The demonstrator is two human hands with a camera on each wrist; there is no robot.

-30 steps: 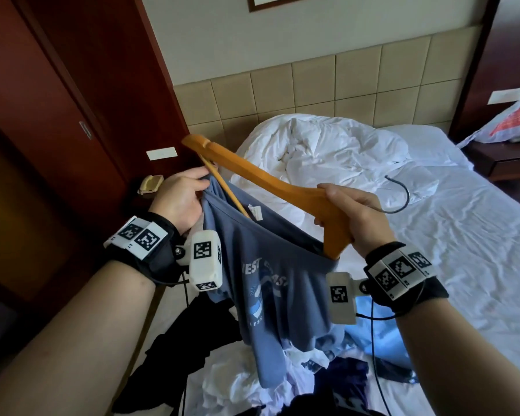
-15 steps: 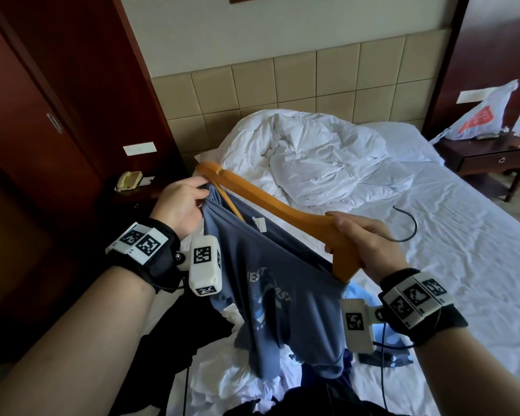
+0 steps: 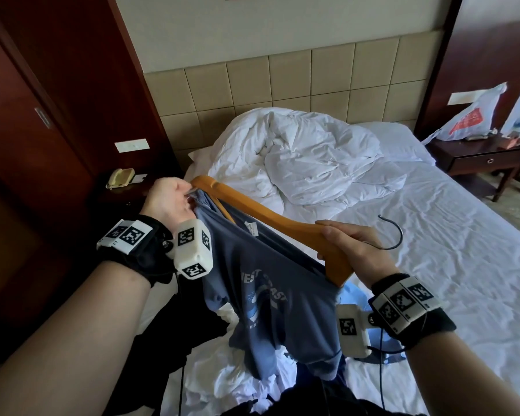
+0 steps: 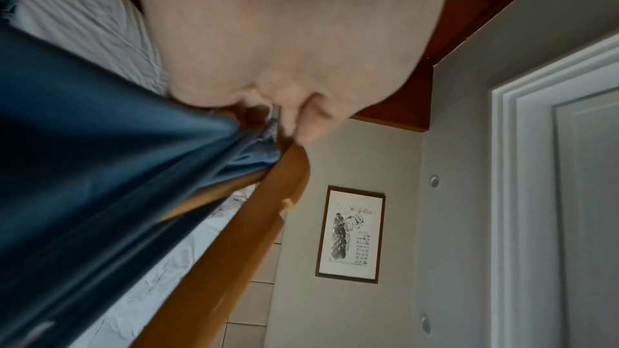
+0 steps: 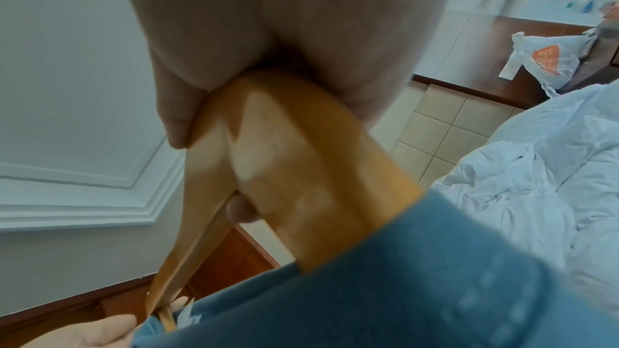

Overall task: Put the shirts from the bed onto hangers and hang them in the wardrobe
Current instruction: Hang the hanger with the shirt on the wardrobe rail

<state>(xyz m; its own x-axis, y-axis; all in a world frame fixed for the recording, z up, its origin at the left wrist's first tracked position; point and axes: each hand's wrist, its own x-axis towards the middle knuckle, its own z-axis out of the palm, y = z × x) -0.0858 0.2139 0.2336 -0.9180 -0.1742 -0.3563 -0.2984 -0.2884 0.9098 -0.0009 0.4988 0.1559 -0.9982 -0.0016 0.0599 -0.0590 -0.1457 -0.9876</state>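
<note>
A: What does the right hand (image 3: 357, 250) grip?
B: The wooden hanger (image 3: 270, 223) at its middle.
A: And the left hand (image 3: 168, 202)?
B: It pinches the blue shirt (image 3: 270, 283) at the hanger's far end; the shirt hangs below both grips.

Place: a bedroom with the look of a hotel room.
Bed (image 3: 433, 265): white sheet, with a crumpled white duvet (image 3: 306, 157) at the padded tile headboard (image 3: 282, 85).
Furniture: a dark wooden nightstand (image 3: 481, 157) on one side carries a plastic bag (image 3: 469, 118); a corded telephone (image 3: 120, 178) sits on the other side.
Walls: dark red-brown wood panels (image 3: 72, 70), a framed ink painting (image 4: 350, 234) and a white panelled door (image 4: 569, 195).
</note>
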